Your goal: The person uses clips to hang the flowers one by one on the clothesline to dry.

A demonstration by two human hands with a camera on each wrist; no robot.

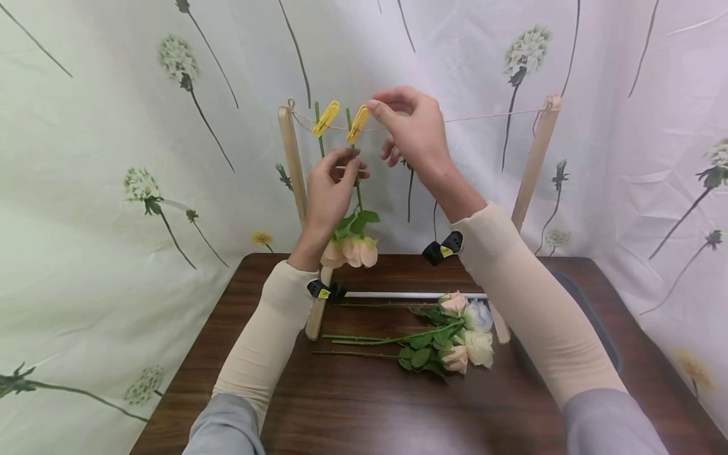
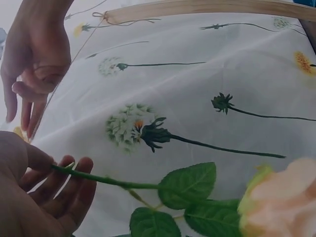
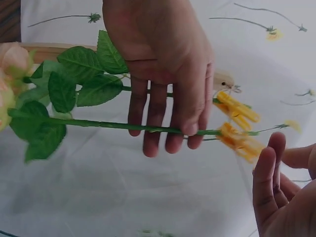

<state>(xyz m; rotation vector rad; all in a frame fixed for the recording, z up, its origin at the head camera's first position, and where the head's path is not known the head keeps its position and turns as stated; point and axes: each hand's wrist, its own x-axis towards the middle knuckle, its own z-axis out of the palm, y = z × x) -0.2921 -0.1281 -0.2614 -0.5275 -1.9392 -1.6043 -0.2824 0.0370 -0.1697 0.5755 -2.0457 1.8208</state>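
My left hand (image 1: 332,189) pinches the green stem (image 3: 113,124) of a peach rose (image 1: 359,251) that hangs head down. Its thumb and fingers lie about the stem, just below a yellow clothespin (image 1: 358,123). That clothespin sits on the string where the stem crosses it. Close beside its upper end is my right hand (image 1: 415,123), fingertips at or near the plastic; whether they touch is unclear. In the right wrist view this clothespin is blurred. A second yellow clothespin (image 1: 327,119) to the left holds another stem, whose peach rose (image 1: 333,254) is partly hidden.
The string (image 1: 483,118) runs between two wooden posts (image 1: 534,161). On the brown table (image 1: 364,404) lie several roses (image 1: 478,347) with green stems, near a white rod (image 1: 398,295). A dark tray (image 1: 591,316) is partly behind my right arm. Flower-printed fabric hangs behind.
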